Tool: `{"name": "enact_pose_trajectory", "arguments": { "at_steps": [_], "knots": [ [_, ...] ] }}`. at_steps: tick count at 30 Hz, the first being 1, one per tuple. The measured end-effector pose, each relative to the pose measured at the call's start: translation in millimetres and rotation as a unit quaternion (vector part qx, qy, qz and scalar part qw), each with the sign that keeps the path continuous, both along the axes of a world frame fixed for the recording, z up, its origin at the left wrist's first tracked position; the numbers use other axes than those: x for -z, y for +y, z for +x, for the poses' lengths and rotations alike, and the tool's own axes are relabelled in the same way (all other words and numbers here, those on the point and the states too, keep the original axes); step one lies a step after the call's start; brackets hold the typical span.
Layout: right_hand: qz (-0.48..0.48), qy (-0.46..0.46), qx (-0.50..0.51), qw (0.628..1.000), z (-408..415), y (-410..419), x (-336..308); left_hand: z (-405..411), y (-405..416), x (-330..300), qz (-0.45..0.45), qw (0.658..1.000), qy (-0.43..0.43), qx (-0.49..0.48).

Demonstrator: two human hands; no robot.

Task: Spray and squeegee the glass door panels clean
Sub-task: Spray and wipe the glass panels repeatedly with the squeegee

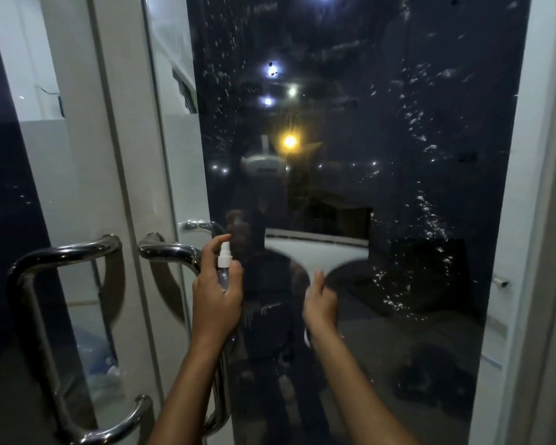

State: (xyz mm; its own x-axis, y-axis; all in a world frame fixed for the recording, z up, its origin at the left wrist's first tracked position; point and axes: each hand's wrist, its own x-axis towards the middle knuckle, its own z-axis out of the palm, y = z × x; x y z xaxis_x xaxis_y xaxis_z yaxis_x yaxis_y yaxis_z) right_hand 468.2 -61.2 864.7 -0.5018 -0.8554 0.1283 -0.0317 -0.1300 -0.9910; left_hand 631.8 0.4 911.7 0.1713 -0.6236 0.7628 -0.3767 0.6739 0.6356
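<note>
The bottle (224,269) stands upright in your left hand (217,298), fingers wrapped round its clear body, thumb on the right side, forefinger raised beside the white nozzle, which points at the glass (350,139). Your right hand (321,302) is blurred just in front of the pane; something pale shows under the wrist, but you cannot tell whether it grips anything. The bottle sits near the pane's left edge, just right of the chrome handle (170,252). White droplets fleck the dark glass toward its left and right edges. A second handle (61,255) is on the left door.
</note>
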Motion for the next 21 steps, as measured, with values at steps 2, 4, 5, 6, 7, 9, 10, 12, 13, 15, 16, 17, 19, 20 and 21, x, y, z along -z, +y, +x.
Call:
{"name": "enact_pose_trajectory", "arguments": {
  "at_steps": [2, 4, 5, 6, 7, 9, 10, 12, 13, 15, 16, 17, 19, 20, 21],
  "knots": [
    [0.035, 0.021, 0.001, 0.999, 3, 23, 48, -2, 1, 3, -0.001, 1.000, -0.009, -0.001],
    [0.029, 0.014, 0.008, 0.999, 3, 31, 69, -5, 1, 2, -0.007, 1.000, -0.021, -0.004],
    [0.026, 0.019, 0.012, 0.999, 1, 31, 70, -6, 1, -1, -0.010, 1.000, -0.027, -0.006],
    [0.026, 0.036, 0.017, 0.999, -1, 30, 67, -7, 1, -5, -0.013, 0.999, -0.032, -0.007],
    [0.023, 0.054, 0.019, 0.998, -3, 30, 61, -8, 1, -9, -0.013, 0.999, -0.035, -0.004],
    [0.004, 0.069, 0.011, 0.998, -7, 27, 43, -9, 1, -18, -0.021, 0.999, -0.040, -0.001],
    [-0.008, 0.067, 0.003, 0.998, -8, 22, 32, -9, 2, -23, -0.026, 0.999, -0.045, -0.003],
    [-0.037, 0.059, 0.002, 0.998, -10, 5, 4, -8, 2, -30, -0.031, 0.998, -0.053, -0.003],
    [-0.050, 0.054, 0.003, 0.997, -11, -4, -12, -8, 2, -33, -0.031, 0.998, -0.057, 0.000],
    [-0.066, 0.043, -0.010, 0.997, -14, -20, -35, -7, 1, -37, -0.031, 0.997, -0.066, -0.004],
    [-0.064, 0.040, -0.022, 0.997, -16, -25, -39, -7, 1, -38, -0.033, 0.997, -0.069, -0.010],
    [-0.054, 0.037, -0.034, 0.997, -18, -28, -35, -7, 1, -40, -0.034, 0.997, -0.070, -0.014],
    [-0.022, 0.031, -0.046, 0.998, -22, -24, -11, -7, 2, -40, -0.036, 0.997, -0.068, -0.020],
    [-0.002, 0.034, -0.049, 0.998, -24, -20, 8, -7, 3, -40, -0.037, 0.997, -0.066, -0.022],
    [0.021, 0.045, -0.052, 0.997, -26, -14, 28, -8, 4, -39, -0.035, 0.997, -0.067, -0.021]
  ]
}}
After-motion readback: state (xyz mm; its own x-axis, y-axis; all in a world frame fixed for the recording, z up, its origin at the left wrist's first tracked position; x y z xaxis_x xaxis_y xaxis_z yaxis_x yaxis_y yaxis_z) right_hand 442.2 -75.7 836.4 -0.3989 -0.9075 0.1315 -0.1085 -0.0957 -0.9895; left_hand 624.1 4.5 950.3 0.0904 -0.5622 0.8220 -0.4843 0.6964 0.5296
